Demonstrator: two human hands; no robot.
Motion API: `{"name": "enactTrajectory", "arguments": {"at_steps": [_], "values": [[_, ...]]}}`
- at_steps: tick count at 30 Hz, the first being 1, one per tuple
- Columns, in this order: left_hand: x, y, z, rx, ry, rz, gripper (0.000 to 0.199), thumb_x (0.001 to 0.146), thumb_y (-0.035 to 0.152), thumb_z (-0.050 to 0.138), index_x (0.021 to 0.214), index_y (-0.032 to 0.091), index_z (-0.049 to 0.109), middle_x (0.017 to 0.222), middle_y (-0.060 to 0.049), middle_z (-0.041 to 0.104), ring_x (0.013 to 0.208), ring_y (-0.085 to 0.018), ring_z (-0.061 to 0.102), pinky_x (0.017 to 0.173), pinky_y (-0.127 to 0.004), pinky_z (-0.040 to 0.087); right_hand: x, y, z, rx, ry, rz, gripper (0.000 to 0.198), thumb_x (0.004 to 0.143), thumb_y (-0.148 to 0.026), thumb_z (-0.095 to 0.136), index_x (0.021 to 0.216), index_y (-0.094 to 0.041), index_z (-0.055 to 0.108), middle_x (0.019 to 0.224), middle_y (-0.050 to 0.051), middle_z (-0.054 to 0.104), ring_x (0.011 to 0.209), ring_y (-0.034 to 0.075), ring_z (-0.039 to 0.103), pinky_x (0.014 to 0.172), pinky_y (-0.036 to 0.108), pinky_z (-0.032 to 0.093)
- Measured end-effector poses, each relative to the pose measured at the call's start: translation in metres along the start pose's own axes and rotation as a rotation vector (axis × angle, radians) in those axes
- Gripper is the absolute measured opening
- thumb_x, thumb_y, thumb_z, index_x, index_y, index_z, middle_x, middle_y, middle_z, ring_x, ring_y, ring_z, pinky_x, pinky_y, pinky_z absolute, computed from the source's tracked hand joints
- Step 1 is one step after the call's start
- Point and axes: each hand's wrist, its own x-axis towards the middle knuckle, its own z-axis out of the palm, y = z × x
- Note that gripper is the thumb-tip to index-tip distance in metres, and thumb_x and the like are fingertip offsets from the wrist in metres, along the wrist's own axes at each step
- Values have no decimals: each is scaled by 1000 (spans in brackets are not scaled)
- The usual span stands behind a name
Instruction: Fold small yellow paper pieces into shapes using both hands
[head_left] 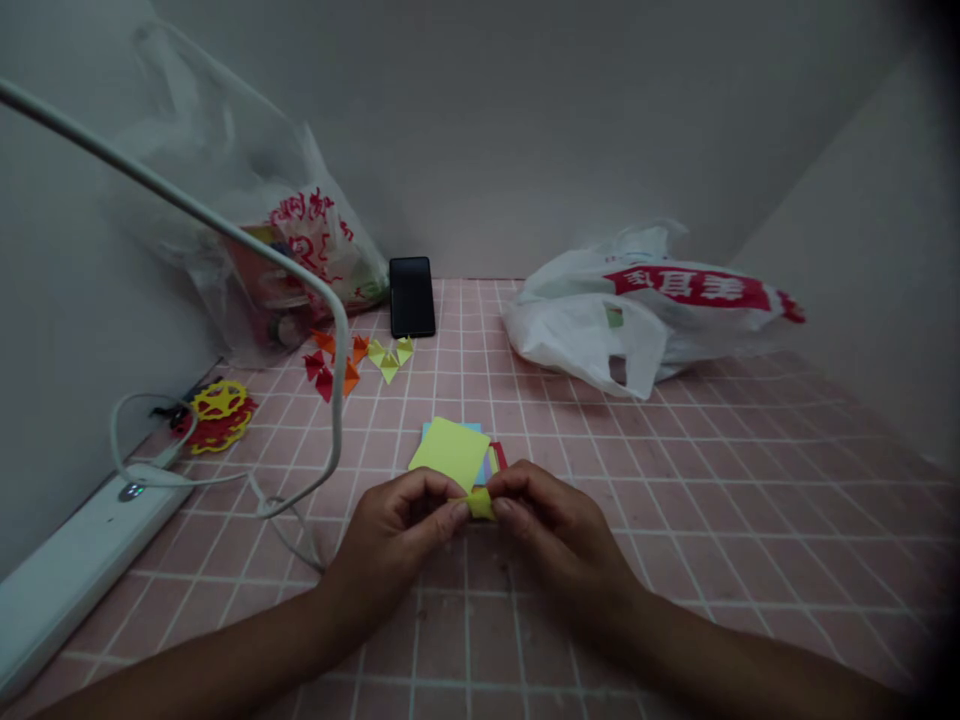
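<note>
As the head view shows, your left hand [409,515] and right hand [551,515] meet low in the middle, each with thumb and forefinger pinched together on a small yellow paper [481,503]. It sits between your fingertips, just on your side of a yellow-green sheet [450,450] that lies askew over other coloured sheets [499,458].

For a piece this small, a light, even pinch would likely serve best: let one hand steady it while the other presses, line the edges up before you bear down, and run a nail along each crease. Your fingers hide most of it, so I can't tell which fold is being worked.

Mind the left side, where a white cable [338,370] loops near your left wrist and a power strip [82,580] runs along the wall. Beyond the sheets, folded yellow pieces [388,360] and red and orange ones [319,378] lie near the phone [412,297]. Your elbows seem to have more room on the right, across the tiled top [720,470], with the white bag [577,320] farther back.
</note>
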Motion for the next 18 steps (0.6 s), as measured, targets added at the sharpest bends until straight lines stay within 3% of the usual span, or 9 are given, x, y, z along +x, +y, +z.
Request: {"name": "enactTrajectory", "arguments": {"at_steps": [18], "values": [[3,2,-1,3,-30,9,15,80,29,63,77,15,67,70,-1,62,67,-13,53,63,-24,41,1,1,0,-38,-10,-26,7,90,-19,59,84,-19,63,77,-1,63,70,12,56,63,23,41]]}}
